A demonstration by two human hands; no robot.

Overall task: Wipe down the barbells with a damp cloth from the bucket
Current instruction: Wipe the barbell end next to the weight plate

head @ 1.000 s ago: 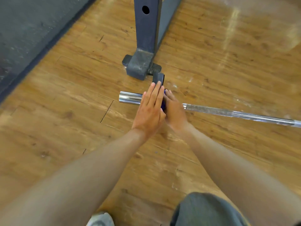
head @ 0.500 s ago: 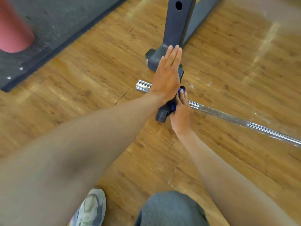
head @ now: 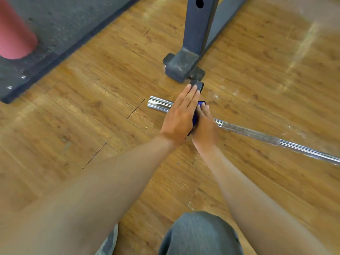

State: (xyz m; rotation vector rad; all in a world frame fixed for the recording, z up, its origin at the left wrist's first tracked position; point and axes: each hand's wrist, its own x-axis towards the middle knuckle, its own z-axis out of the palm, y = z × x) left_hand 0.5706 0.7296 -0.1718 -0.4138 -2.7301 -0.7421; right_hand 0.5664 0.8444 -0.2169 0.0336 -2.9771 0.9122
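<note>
Dark steel rack post stands just beyond barbell; pink cylinder on grey mat far left. Barbell lies on wood floor, chrome sleeve end left, knurled shaft dull, speckled. Left hand flat, fingers straight, pressed against small dark plate. Right hand clamps blue cloth against bar. No legible markings.

Chrome barbell with a grey knurled stretch, blue cloth, brown wood-grain floor, dark grey rack post, pink cylinder upper left
</note>
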